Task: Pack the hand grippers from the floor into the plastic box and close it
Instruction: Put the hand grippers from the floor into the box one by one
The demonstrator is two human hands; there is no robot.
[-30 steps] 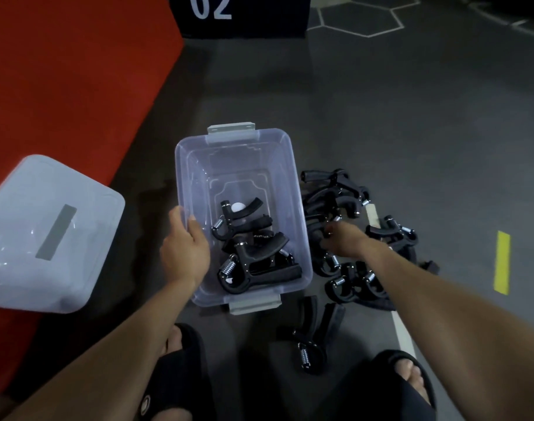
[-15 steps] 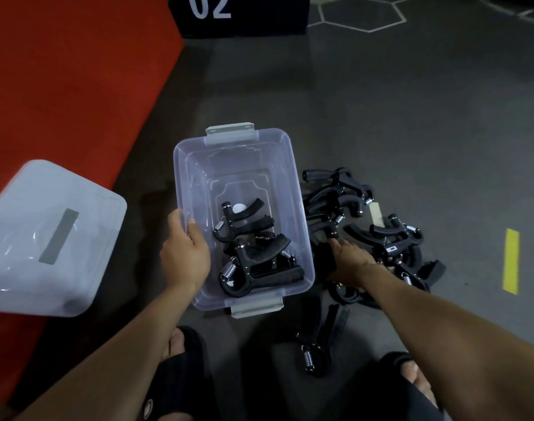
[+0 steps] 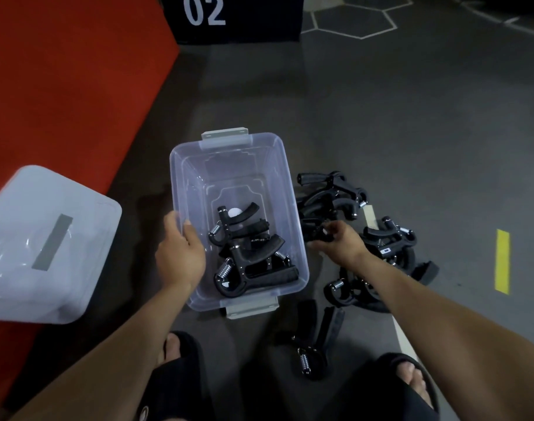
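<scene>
box: clear plastic box [image 3: 229,153] sits open on the dark floor [image 3: 411,117], grey latch flaps at the near and far ends
inside the box: a few black hand grippers [image 3: 253,262] with silver coil springs, all bunched at the near end; far half is bare bottom, so there's room in there
loose ones: the pile of grippers [image 3: 390,238] lies just right of the box, handles tangled over each other, plus a single gripper [image 3: 317,338] lying on its own near the feet
left hand: left hand [image 3: 179,256] grips the box's left rim, thumb hooked over the edge
right hand: right hand [image 3: 340,243] is at the box's right wall, fingers curled round a black gripper from the pile
lid: lid [image 3: 44,244] is off, lying left of the box, partly on the red mat [image 3: 62,86]
open room: bare floor beyond the box and to the right of the pile; a yellow mark [image 3: 502,261] far right
</scene>
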